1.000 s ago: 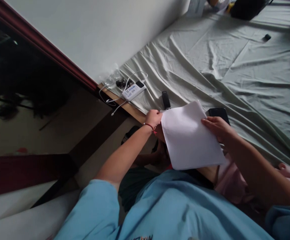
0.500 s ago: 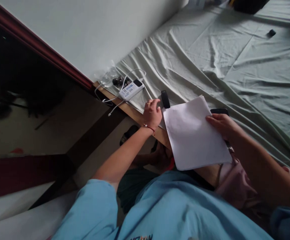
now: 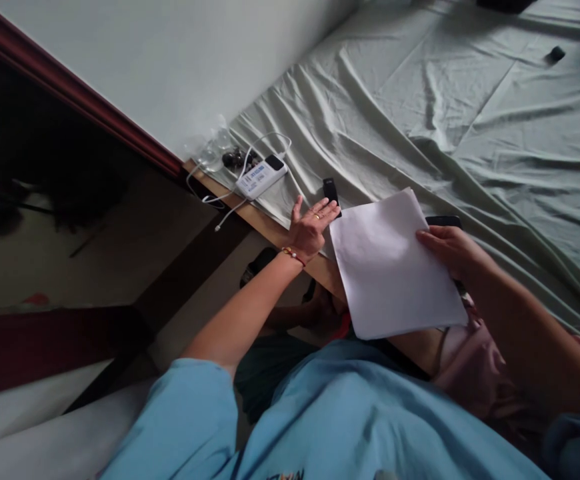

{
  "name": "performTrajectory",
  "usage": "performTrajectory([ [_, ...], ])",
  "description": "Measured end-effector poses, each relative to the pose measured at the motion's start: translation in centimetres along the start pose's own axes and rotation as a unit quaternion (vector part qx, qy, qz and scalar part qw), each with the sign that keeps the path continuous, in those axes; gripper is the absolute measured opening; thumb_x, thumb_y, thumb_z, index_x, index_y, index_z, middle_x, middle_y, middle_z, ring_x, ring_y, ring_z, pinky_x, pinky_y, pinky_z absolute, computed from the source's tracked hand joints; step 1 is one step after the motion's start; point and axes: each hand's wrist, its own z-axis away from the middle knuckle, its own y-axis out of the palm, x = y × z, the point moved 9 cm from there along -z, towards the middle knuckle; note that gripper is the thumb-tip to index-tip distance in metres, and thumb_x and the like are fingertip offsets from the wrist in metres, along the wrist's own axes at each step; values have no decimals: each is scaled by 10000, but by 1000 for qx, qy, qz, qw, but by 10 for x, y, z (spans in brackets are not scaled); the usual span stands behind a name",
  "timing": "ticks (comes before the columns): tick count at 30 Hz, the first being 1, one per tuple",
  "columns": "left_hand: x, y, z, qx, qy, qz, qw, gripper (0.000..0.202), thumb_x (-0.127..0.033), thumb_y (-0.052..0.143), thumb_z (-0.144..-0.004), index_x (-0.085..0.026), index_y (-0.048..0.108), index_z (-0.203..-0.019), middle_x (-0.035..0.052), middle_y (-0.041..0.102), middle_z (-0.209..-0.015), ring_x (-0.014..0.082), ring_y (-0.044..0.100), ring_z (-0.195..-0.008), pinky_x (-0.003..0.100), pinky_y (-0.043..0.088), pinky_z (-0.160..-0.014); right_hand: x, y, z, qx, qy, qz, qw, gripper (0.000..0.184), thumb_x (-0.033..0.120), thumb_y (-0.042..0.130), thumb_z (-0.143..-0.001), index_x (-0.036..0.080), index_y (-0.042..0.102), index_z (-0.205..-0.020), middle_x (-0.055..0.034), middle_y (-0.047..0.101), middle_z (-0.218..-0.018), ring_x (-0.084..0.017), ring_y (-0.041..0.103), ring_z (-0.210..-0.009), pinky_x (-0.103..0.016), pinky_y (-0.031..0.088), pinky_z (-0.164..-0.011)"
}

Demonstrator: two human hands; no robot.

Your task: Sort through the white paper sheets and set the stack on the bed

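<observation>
White paper sheets (image 3: 395,267), seemingly a thin stack, tilt above the bed's edge. My right hand (image 3: 453,250) grips their right edge, thumb on top and fingers hidden beneath. To the left of the paper, my left hand (image 3: 313,227) is spread palm down, holding nothing. Its fingertips reach a small black stapler-like object (image 3: 329,189) lying on the sheet; whether they touch it I cannot tell. Behind my right hand a dark flat object (image 3: 444,221) shows in part.
A white power bank (image 3: 263,179) with white cables lies near the bed's wooden edge (image 3: 265,223). Beside it are clear plastic pieces (image 3: 210,153) and small dark items. The pale bedsheet (image 3: 395,113) is wrinkled. A small black object (image 3: 557,53) lies farther back. Pink cloth (image 3: 480,363) hangs at lower right.
My left hand has turned and its fingers have stretched out to the right, over the near end of the black object. The paper stays in my right hand, almost unmoved.
</observation>
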Motion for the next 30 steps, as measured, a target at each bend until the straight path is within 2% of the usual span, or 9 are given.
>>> performTrajectory([
  [5, -8, -4, -4, 5, -7, -9, 1000, 519, -51, 434, -917, -279, 663, -1323, 36, 633, -1396, 234, 561, -1349, 613, 47, -1266, -9, 4, 1, 14, 38, -63, 997, 226, 323, 603, -900, 187, 705, -1050, -61, 689, -696, -178, 603, -498, -278, 498, -448],
  [8, -11, -8, -5, -4, -19, -13, 1000, 529, -37, 435, -893, -228, 660, -1331, 50, 621, -1416, 250, 546, -1363, 608, 174, -1249, -13, 3, 3, 20, 25, -71, 997, 237, 342, 638, -881, 193, 713, -1049, -52, 692, -691, -183, 602, -490, -283, 486, -444],
  [11, -13, -14, 3, -49, -34, -10, 998, 568, -18, 428, -865, -154, 620, -1382, 83, 588, -1456, 251, 505, -1400, 533, 327, -1214, -19, 6, 10, 36, 22, -74, 996, 257, 363, 653, -873, 181, 713, -1045, -56, 694, -689, -186, 611, -502, -283, 487, -458],
  [14, -22, -24, 26, -120, -24, -2, 992, 532, -29, 406, -889, -80, 606, -1379, 132, 588, -1450, 238, 488, -1410, 442, 395, -1198, -27, 12, 18, 52, 35, -72, 995, 243, 366, 637, -876, 180, 701, -1019, -45, 683, -686, -176, 606, -507, -269, 475, -456],
  [16, -32, -29, 48, -149, -9, 0, 989, 472, -52, 396, -921, -125, 651, -1312, 118, 620, -1413, 227, 502, -1394, 436, 420, -1183, -30, 16, 22, 56, 34, -58, 996, 231, 377, 633, -871, 187, 691, -988, -33, 669, -670, -171, 588, -491, -264, 457, -443],
  [20, -62, -22, 85, -126, 69, 14, 990, 334, -100, 477, -930, -143, 703, -1172, 126, 671, -1327, 248, 553, -1327, 432, 486, -1116, -30, 22, 23, 50, 12, -36, 998, 240, 408, 611, -871, 202, 672, -976, -23, 650, -663, -183, 587, -506, -276, 455, -456],
  [23, -72, -7, 99, -70, 97, 10, 993, 272, -168, 520, -949, -156, 709, -1145, 104, 711, -1254, 251, 624, -1220, 430, 518, -1051, -26, 17, 17, 22, -21, 62, 998, 272, 448, 551, -903, 200, 662, -914, -35, 650, -676, -191, 588, -537, -276, 431, -467],
  [26, -69, 6, 103, -33, 79, 3, 996, 279, -185, 515, -960, -190, 701, -1169, 81, 705, -1278, 246, 621, -1235, 445, 494, -1064, -8, 9, 15, -47, -103, 278, 954, 325, 453, 503, -935, 188, 673, -855, -64, 651, -690, -209, 597, -612, -286, 420, -528],
  [30, -65, 12, 105, -35, 69, 3, 997, 288, -167, 528, -951, -199, 694, -1184, 78, 689, -1311, 242, 600, -1275, 440, 474, -1087, 30, 8, 42, -205, -232, 453, 836, 370, 330, 526, -936, 183, 625, -1260, -142, 708, -1087, -318, 643, -946, -391, 505, -751],
])
